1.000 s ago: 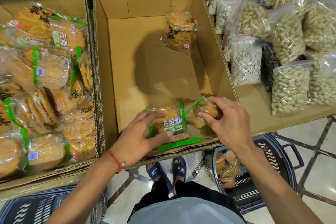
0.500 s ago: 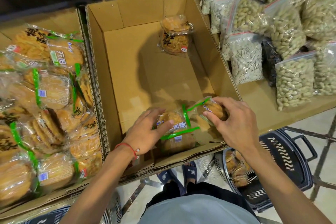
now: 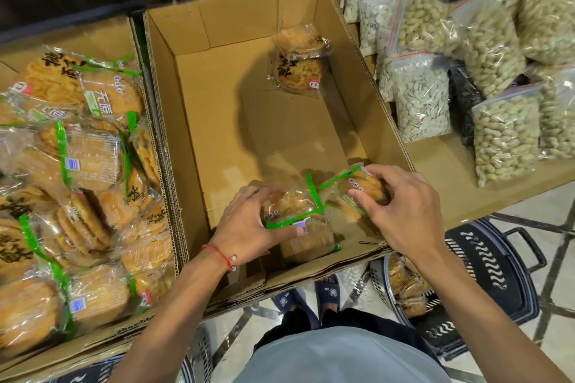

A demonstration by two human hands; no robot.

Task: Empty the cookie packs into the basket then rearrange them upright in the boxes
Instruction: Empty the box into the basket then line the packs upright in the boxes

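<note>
The middle cardboard box (image 3: 217, 121) holds three clear cookie packs. My left hand (image 3: 252, 227) grips a green-striped cookie pack (image 3: 306, 233) standing on edge against the box's near wall. Just to its right, my right hand (image 3: 401, 211) grips a second cookie pack (image 3: 348, 193) in the near right corner. A third cookie pack (image 3: 298, 62) leans at the far right of the box. The left box (image 3: 105, 37) is filled with several cookie packs (image 3: 84, 158). A black basket (image 3: 485, 277) on the floor at lower right has a few packs (image 3: 404, 286) inside.
Clear bags of peanuts and seeds (image 3: 485, 50) are piled on the shelf right of the middle box. Another black basket (image 3: 93, 370) shows at the bottom left. My feet in sandals (image 3: 311, 295) stand on the tiled floor below the box.
The pack under my left hand went from lying flat to standing on edge against the near wall. My right hand kept its hold on the corner pack.
</note>
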